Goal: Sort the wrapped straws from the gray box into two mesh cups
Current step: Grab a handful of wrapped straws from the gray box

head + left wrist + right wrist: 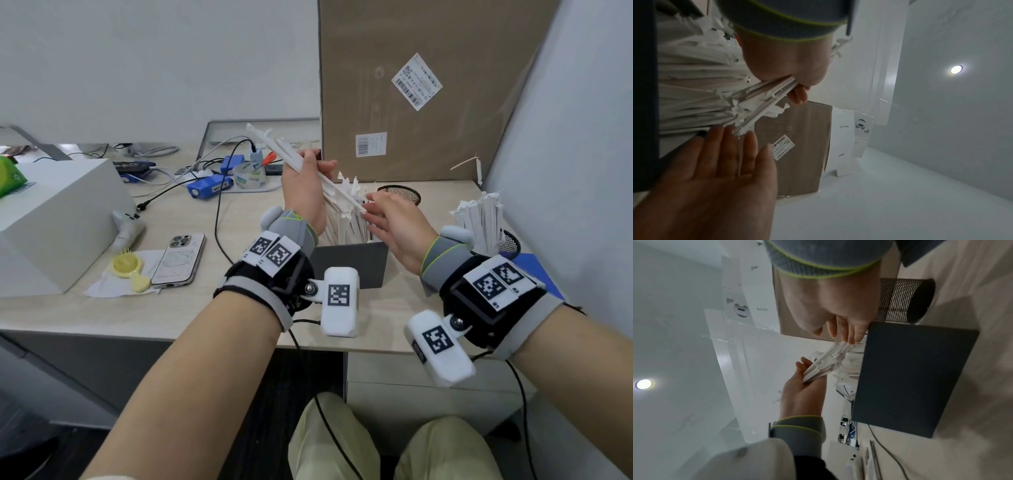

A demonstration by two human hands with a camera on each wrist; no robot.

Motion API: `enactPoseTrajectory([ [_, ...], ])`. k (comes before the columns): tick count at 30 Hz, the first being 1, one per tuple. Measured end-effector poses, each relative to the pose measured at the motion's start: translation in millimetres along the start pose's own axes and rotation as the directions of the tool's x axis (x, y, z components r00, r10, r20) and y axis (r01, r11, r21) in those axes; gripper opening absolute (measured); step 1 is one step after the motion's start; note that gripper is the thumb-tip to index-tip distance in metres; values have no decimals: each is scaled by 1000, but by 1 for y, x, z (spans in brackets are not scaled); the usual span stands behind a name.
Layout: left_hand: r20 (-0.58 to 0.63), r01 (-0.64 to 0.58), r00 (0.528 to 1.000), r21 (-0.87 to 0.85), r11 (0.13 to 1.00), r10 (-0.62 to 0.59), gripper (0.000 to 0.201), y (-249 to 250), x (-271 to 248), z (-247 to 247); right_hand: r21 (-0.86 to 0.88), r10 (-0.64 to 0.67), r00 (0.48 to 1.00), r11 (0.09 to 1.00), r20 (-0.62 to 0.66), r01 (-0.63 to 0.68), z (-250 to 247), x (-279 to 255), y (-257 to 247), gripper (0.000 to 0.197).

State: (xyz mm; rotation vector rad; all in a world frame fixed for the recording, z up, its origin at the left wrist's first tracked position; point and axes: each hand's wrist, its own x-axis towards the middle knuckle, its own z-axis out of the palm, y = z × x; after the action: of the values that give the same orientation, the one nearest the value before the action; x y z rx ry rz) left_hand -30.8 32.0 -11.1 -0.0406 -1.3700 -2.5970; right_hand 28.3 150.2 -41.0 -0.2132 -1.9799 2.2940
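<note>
My left hand grips a bundle of white wrapped straws slanting up to the left above the gray box. In the left wrist view the bundle runs out from my left hand's curled fingers. My right hand has straight fingers touching the bundle's lower ends. More wrapped straws stand in the gray box. A black mesh cup stands behind my right hand; no straws show in it. A second mesh cup at the right holds several straws.
A tall cardboard box leans at the back. A phone, a yellow comb and a white box lie to the left. Cables, blue devices and a tape roll sit behind.
</note>
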Motion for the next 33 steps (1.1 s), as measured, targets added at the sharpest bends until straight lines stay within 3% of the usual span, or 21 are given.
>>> enactPoseTrajectory([
  [5, 25, 28, 999, -53, 998, -27, 13, -4, -7, 7, 293, 132, 987, 944, 89, -152, 10, 3, 1, 36],
  [8, 36, 48, 998, -18, 999, -47, 14, -10, -9, 6, 354, 143, 984, 919, 109, -173, 14, 1, -1, 35],
  [14, 13, 94, 996, -11, 996, -94, 15, -11, -13, -2, 266, 137, 980, 949, 142, -171, 12, -2, -5, 39],
  [21, -3, 152, 988, 20, 988, -152, 18, -16, -16, -6, 194, 233, 965, 948, 120, -253, 11, 5, -11, 53],
  [30, -62, 197, 978, 2, 980, -197, 17, -14, -11, -14, 128, 174, 984, 977, -37, -168, 1, 3, -6, 40],
  [33, -57, 209, 977, 20, 978, -208, 17, -16, -12, -12, 84, 94, 993, 993, -73, -87, -2, -1, -3, 33],
])
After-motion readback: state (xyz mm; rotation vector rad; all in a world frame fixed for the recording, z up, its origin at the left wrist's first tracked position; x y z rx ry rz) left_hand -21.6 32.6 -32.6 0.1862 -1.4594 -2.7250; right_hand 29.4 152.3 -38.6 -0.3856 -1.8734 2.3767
